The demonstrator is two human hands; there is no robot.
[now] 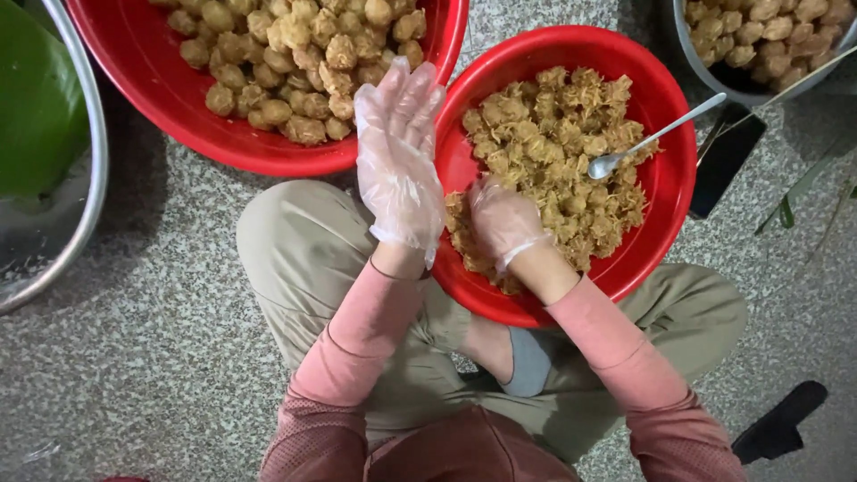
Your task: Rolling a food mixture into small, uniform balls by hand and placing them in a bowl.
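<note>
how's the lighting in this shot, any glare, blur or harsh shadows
Head view: light is soft and even, with only faint shadows on the speckled floor under the red basins. Mild glare shows on the spoon and the metal bowl's rim. The left hand in its clear glove looks slightly soft, the right hand in the shredded filling sharper. Corners darken a little.

A single camera worn on the person's head looks almost straight down, close above the lap and both gloved hands, taking in the speckled grey stone floor (pixel 134 357) with round red plastic basins (pixel 665 187) cut by the frame's top edge.
</note>
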